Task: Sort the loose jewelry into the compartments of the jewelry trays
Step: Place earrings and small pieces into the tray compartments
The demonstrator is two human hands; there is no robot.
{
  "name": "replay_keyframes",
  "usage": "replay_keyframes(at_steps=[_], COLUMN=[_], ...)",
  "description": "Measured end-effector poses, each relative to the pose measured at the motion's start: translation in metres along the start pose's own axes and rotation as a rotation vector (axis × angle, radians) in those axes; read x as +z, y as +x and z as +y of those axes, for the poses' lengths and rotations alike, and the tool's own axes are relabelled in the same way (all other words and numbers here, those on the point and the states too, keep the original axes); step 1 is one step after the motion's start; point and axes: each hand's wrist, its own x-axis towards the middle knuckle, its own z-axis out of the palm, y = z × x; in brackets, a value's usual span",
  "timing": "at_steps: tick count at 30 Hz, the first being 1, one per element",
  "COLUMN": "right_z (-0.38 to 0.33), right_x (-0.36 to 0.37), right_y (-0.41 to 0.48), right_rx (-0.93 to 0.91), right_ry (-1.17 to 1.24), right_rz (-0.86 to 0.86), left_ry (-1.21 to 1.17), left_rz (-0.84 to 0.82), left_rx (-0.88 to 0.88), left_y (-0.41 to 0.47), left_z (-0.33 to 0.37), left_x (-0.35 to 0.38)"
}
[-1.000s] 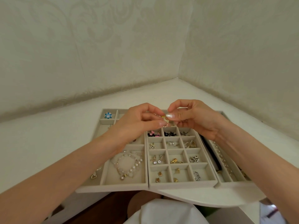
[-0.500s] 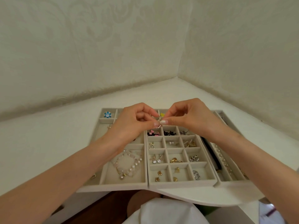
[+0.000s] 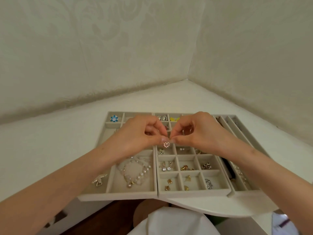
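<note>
A home: damask wallpaper [image 3: 118, 39], white corner table [image 3: 50, 141].

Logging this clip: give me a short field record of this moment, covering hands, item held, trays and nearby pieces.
left hand: pinches the heart-shaped piece
right hand: pinches the same piece from the other side
position: held above the grid tray, not yet in a compartment
left tray: pearl bracelet, butterfly brooch, blue flower
right tray: long slots, contents unclear
</note>
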Motion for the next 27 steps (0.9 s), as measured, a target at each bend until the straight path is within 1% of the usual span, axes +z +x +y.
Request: replay_keyframes(at_steps=[2, 5, 8, 14, 20, 24, 27], right_z=[0.003, 0.006, 0.005, 0.001, -0.004, -0.015, -0.022], right_x=[0.003, 0.007, 0.009, 0.009, 0.009, 0.009, 0.012], right_y=[-0.001, 0.000, 0.001, 0.002, 0.007, 0.006, 0.005], right_rx=[0.007, 0.014, 0.018, 0.047, 0.068, 0.043, 0.021], right_ry=[-0.041, -0.116, -0.169, -0.137, -0.193, -0.364, -0.496], right_rz=[-0.033, -0.040, -0.049, -0.118, -0.185, -0.186, -0.150], left_ry=[0.102, 0.172, 0.149, 0.116, 0.119, 0.104, 0.110], left_rz=[-0.022, 0.023, 0.056, 0.059, 0.058, 0.067, 0.070], left_rx=[0.016, 0.042, 0.047, 0.063, 0.103, 0.109, 0.125], left_y=[-0.003, -0.001, 0.002, 0.008, 0.016, 0.020, 0.022], left_z=[0.000, -0.003, -0.005, -0.005, -0.002, -0.004, -0.005], left_x=[-0.001, -0.002, -0.006, -0.010, -0.008, -0.008, -0.008])
